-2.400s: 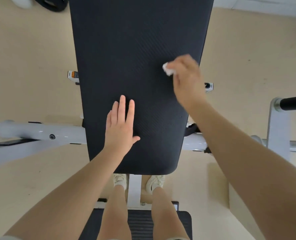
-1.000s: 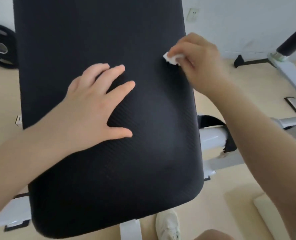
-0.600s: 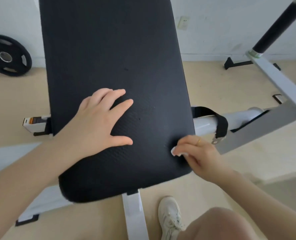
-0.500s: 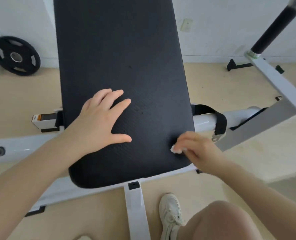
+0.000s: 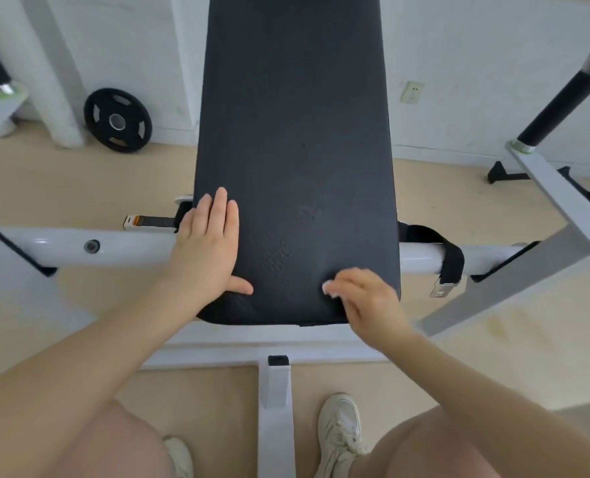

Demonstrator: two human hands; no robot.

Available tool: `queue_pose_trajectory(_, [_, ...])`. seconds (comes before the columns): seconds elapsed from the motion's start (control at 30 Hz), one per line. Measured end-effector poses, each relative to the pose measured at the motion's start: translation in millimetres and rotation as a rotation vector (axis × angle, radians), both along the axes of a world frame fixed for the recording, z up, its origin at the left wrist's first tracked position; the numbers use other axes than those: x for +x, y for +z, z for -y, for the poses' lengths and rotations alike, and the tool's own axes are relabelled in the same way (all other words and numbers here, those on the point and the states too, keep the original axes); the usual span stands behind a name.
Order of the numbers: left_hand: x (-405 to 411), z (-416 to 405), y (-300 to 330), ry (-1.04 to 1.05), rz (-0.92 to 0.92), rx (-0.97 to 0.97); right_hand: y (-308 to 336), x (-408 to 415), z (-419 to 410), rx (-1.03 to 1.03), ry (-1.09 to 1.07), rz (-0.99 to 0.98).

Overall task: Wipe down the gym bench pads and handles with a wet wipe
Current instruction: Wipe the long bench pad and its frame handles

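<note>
A long black textured bench pad (image 5: 297, 139) runs from the top of the view down to the middle, on a white metal frame (image 5: 79, 248). My left hand (image 5: 209, 246) lies flat and open on the pad's near left edge. My right hand (image 5: 366, 298) is closed on a small white wet wipe (image 5: 330, 289), pressing it on the pad's near right corner. Only a bit of the wipe shows beyond my fingers. A black foam handle (image 5: 559, 108) slants up at the far right.
A black weight plate (image 5: 117, 120) leans on the white wall at the back left. A black strap with a metal buckle (image 5: 442, 257) wraps the frame's right crossbar. My knees and white shoes (image 5: 338, 432) straddle the centre frame post (image 5: 275, 408). Beige floor surrounds the bench.
My right hand swept the wipe down the pad's right side to the near right corner. My left hand slid to the pad's left edge. My view pulled back and centred.
</note>
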State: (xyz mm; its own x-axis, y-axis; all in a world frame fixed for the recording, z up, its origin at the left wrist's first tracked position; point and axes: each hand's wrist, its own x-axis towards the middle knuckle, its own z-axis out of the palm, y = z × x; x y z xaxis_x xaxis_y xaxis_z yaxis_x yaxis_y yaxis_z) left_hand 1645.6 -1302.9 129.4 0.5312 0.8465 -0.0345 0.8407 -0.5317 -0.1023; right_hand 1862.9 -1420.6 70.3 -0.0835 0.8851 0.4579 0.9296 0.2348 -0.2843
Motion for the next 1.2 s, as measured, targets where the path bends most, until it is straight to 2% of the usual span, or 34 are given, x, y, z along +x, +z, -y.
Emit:
queue_pose_trajectory(0.1, [-5.2, 0.9, -2.3, 0.036, 0.014, -0.007, 14.8, -0.6, -7.7, -0.078, 0.069, -0.067])
queue_pose_trajectory(0.23, [-6.1, -1.1, -0.4, 0.036, 0.007, -0.086, 69.6, 8.5, -85.8, 0.026, -0.293, -0.28])
queue_pose_trajectory(0.3, [-6.6, -2.2, 1.2, 0.025, -0.002, -0.084, 82.2, 12.9, -122.6, 0.039, -0.38, -0.293])
queue_pose_trajectory(0.37, [-8.1, -3.9, 2.0, 0.017, 0.005, -0.097, 77.1, 9.0, -139.9, -0.016, -0.387, -0.225])
queue_pose_trajectory(0.43, [-11.7, -6.1, 2.1, 0.006, 0.024, -0.141, 59.0, -5.3, -128.5, 0.017, -0.302, -0.126])
queue_pose_trajectory(0.5, [-16.9, -10.5, 1.2, -0.018, 0.029, -0.166, 38.9, -23.8, -94.5, 0.065, -0.094, -0.074])
queue_pose_trajectory(0.63, [-26.4, -22.4, 6.3, -0.108, 0.005, -0.244, 38.9, -34.7, -63.3, -0.116, 0.211, 0.004])
queue_pose_trajectory(0.7, [-33.3, -29.1, 8.9, -0.142, 0.006, -0.293, 60.7, -28.4, -93.8, 0.003, 0.179, -0.057])
queue_pose_trajectory(0.77, [-38.7, -34.4, 10.1, -0.165, 0.014, -0.304, 86.6, -17.7, -140.2, 0.132, -0.03, -0.154])
queue_pose_trajectory(0.83, [-40.5, -35.6, 8.7, -0.167, 0.021, -0.297, 102.3, -3.5, -181.1, 0.136, -0.224, -0.226])
queue_pose_trajectory(0.9, [-39.5, -34.6, 7.2, -0.162, 0.015, -0.281, 99.2, 2.6, -203.8, 0.102, -0.307, -0.233])
queue_pose_trajectory(0.97, [-38.1, -33.7, 6.1, -0.158, 0.023, -0.27, 86.5, -1.4, -208.0, 0.12, -0.279, -0.179])
queue_pose_trajectory(1.07, [-39.0, -33.8, 5.6, -0.14, 0.077, -0.279, 70.9, -8.7, -184.6, 0.156, -0.118, -0.122])
queue_pose_trajectory(1.2, [-40.0, -32.4, 4.5, -0.147, 0.119, -0.266, 40.6, -28.9, -111.5, 0.051, 0.109, -0.115])
